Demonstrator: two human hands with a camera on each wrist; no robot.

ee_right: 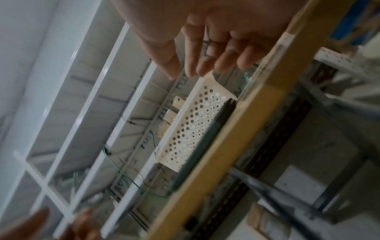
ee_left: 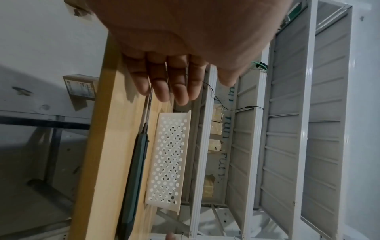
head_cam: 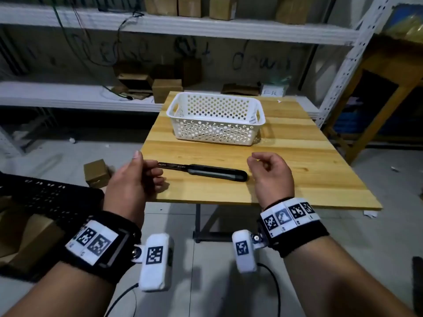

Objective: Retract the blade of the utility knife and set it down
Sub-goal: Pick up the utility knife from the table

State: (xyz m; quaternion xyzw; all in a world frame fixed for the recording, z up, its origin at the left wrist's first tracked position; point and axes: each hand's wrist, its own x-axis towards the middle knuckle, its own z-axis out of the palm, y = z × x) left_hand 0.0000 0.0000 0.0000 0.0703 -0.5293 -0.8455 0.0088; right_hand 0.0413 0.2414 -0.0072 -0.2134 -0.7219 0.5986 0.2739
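on the near table (head_cam: 297, 156) lies the knife (head_cam: 217, 173), blade (head_cam: 174, 166) out by your left hand (head_cam: 132, 179), whose grasp i cannot tell; right hand (head_cam: 272, 175) loose, empty. hold the handle, draw it in.

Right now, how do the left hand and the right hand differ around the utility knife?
The left hand hovers by the blade of the utility knife; the right hand is at its butt end. The left hand's fingers overlap the blade tip, contact unclear; the right hand looks clear of the knife. Shared: both loosely curled, gripping nothing; the knife lies on the table, blade out.
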